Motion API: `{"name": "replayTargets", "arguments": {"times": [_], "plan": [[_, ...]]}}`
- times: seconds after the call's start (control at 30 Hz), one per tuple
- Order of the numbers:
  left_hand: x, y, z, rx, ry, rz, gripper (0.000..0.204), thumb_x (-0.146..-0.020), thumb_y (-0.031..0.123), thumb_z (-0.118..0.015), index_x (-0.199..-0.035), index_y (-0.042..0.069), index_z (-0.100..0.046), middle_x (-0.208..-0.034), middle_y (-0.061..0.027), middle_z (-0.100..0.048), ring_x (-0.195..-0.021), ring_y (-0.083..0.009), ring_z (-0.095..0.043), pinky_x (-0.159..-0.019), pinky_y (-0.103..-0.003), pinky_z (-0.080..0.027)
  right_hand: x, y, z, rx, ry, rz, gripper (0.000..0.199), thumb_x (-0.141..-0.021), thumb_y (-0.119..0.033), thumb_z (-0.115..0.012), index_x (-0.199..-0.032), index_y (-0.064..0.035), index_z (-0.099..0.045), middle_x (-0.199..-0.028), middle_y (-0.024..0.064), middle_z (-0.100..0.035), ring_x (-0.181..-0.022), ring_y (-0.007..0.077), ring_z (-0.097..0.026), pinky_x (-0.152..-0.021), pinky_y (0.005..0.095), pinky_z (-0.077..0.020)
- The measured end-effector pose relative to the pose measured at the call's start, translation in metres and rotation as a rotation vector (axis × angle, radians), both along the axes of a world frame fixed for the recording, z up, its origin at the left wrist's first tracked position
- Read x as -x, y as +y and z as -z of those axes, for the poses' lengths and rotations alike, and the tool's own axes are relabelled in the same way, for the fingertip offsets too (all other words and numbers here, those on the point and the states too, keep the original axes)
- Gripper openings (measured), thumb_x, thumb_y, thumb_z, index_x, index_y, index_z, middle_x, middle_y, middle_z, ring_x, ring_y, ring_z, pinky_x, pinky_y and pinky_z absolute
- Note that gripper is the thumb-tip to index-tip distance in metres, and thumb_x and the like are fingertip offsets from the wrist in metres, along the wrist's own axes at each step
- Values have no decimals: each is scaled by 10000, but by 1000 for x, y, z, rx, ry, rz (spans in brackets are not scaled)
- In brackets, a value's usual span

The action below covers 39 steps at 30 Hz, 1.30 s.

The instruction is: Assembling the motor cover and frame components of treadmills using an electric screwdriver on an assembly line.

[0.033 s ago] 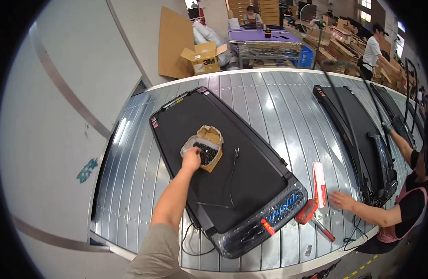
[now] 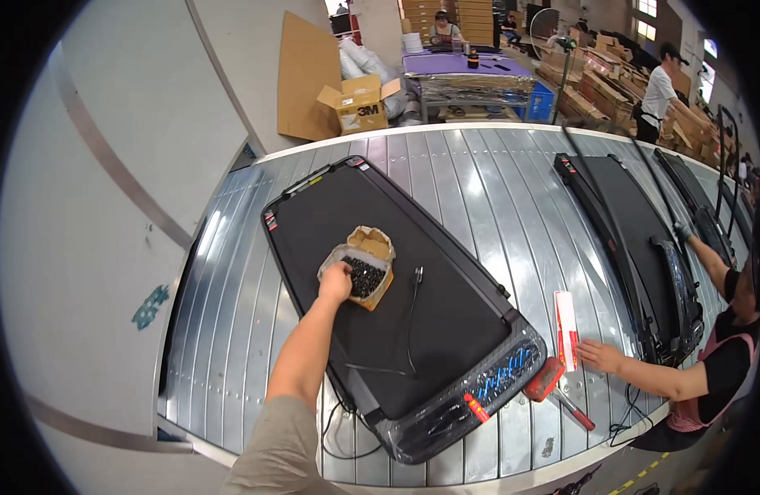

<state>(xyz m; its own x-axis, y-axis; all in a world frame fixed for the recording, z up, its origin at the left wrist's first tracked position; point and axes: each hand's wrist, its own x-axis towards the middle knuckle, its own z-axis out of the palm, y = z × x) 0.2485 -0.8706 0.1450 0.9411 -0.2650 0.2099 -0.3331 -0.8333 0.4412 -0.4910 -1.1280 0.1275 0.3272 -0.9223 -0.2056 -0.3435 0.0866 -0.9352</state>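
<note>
My left hand [image 2: 336,282] reaches into a small open carton [image 2: 381,291] lined with a plastic bag. Small black parts [image 2: 365,277] fill it, possibly screws or caps. The fingers are drawn together at the near left side of these parts; their tips are partly hidden, so I cannot make out what they pinch. The carton stands on the black belt of a flat treadmill [image 2: 450,330], beside a short black cable [image 2: 412,318] with a metal plug end. Clear film wraps the treadmill's near end. My right hand is out of view.
A red-headed mallet [image 2: 547,379] and a red-and-white box [image 2: 566,330] lie right of the treadmill on the metal-slat line [image 2: 479,206]. A co-worker's hand [image 2: 601,356] is beside that box. Another treadmill [image 2: 627,247] lies farther right; a brown carton [image 2: 362,107] stands behind.
The co-worker's bare hand has moved slightly left, toward the red-and-white box. My left hand stays at the carton, its fingers still at the black parts. The view has shifted a little.
</note>
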Motion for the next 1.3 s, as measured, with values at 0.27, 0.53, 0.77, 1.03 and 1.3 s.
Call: {"name": "replayTargets", "arguments": {"times": [0.27,0.53,0.77,1.03,1.3], "plan": [[19,-71,8,-185,176,211,152,-868,166,-762,-904,32,-701,-988,-196,-734,-993,-394,-689,-871,-477,-546,42,-402,-86,4,165,-76,659,-814,43,-775,-1377,-50,-444,-1014,106,-646,-811,196,-645,-614,374,-602],[39,-68,7,-133,72,296,92,-908,116,-671,-942,33,-648,-1061,-194,-643,-1068,-414,-640,-902,-503,-524,8,-66,-79,-25,266,-336,651,-806,38,-779,-1368,-53,-463,-995,88,-649,-828,185,-644,-610,363,-593],[159,-48,-81,474,78,377,88,-810,-15,-690,-854,-7,-614,-918,-130,-714,-656,-210,-645,-629,-297,-533,-87,59,-155,-66,550,-540,545,-753,-307,-831,-1139,-21,-573,-864,164,-714,-806,331,-719,-756,472,-567],[359,6,-62,1129,1478,-78,127,-997,153,-707,-1028,31,-698,-962,-97,-736,-767,-131,-646,-643,-246,-519,-185,94,-158,79,692,-1057,652,-775,-423,-761,-1273,-56,-554,-924,207,-737,-889,418,-725,-809,508,-574],[382,42,-69,1199,1367,-299,182,-1004,238,-710,-948,69,-673,-883,-65,-695,-781,-155,-645,-696,-262,-523,-195,128,-135,36,563,-1187,601,-789,-416,-755,-1205,-38,-542,-896,205,-730,-877,390,-731,-792,501,-567]]}}
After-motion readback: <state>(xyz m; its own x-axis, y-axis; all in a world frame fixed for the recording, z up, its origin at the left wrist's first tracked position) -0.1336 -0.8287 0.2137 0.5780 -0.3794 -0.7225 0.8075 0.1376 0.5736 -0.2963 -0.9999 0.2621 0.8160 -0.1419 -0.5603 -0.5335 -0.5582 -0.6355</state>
